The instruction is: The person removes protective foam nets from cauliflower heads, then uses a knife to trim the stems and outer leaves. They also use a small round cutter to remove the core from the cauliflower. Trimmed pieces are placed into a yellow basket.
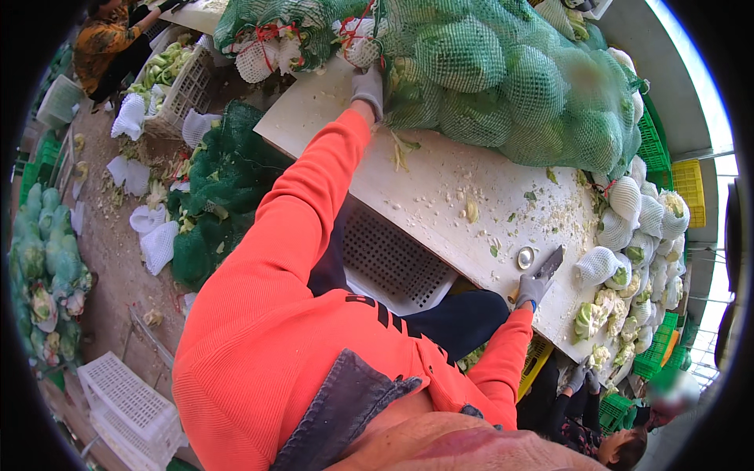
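Observation:
My left hand [367, 93], in a grey glove, reaches far out over the table and grips the tied end of a green mesh bag [506, 88] full of round, leafy heads, close to red string and white foam netting. Its fingertips are partly hidden. In my gloved right hand [532, 290], by the table's near edge, is a knife [551, 263] with a broad blade; the blade points away from me over the white tabletop [424, 176]. A small round metal dish [526, 257] lies beside the knife. Leaf scraps and crumbs are scattered across the table.
Cauliflowers [612, 312], many in white foam nets, are heaped at the table's right end. A white plastic crate [389, 259] stands below the table edge. Dark green netting [218, 188] lies at left. Co-workers are at upper left [109, 47] and lower right [589, 424].

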